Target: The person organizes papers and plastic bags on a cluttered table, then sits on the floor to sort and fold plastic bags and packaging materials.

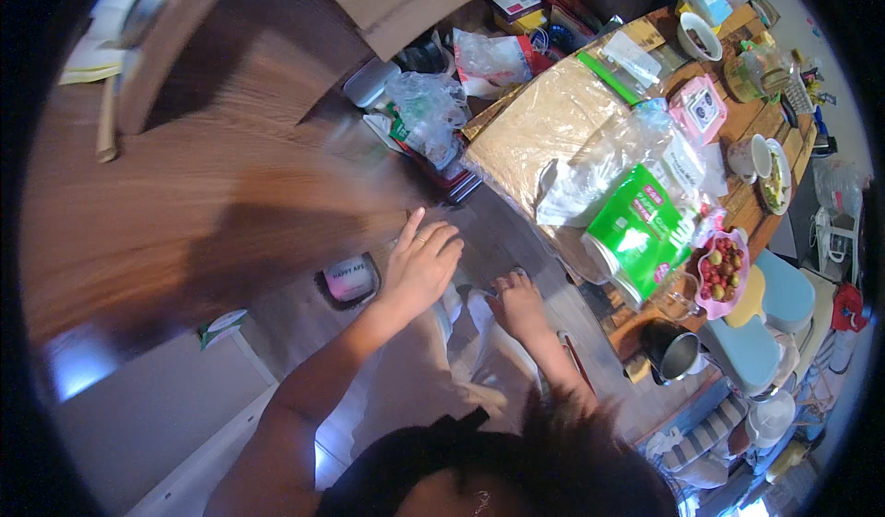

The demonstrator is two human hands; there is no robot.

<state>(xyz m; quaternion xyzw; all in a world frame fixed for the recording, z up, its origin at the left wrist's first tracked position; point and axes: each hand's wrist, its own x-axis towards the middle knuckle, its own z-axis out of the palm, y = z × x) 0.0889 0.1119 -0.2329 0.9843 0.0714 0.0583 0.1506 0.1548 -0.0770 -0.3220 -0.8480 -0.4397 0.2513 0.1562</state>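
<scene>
My left hand (pixel 422 268) is beside the near edge of a brown wood-grain panel (pixel 304 192), its index finger extended and a ring on one finger. Nothing shows in its grip; whether the fingertip touches the panel cannot be told. My right hand (pixel 522 306) hangs lower, over my light trousers, with curled fingers. Its palm is hidden, so whether it holds anything cannot be told. Right of both hands stands a wooden table (pixel 747 223) with a plastic-wrapped tan sheet (pixel 546 123) and a green pack of paper cups (pixel 639 226) on it.
A pink bowl of red and green fruit (pixel 722 275), a dark metal pot (pixel 671 351) and a white cup (pixel 750 157) stand on the table. Plastic bags (pixel 429 109) lie beyond its left side. Blue and yellow stool seats (pixel 740 351) are at the right. A lettered mat (pixel 349 278) lies below.
</scene>
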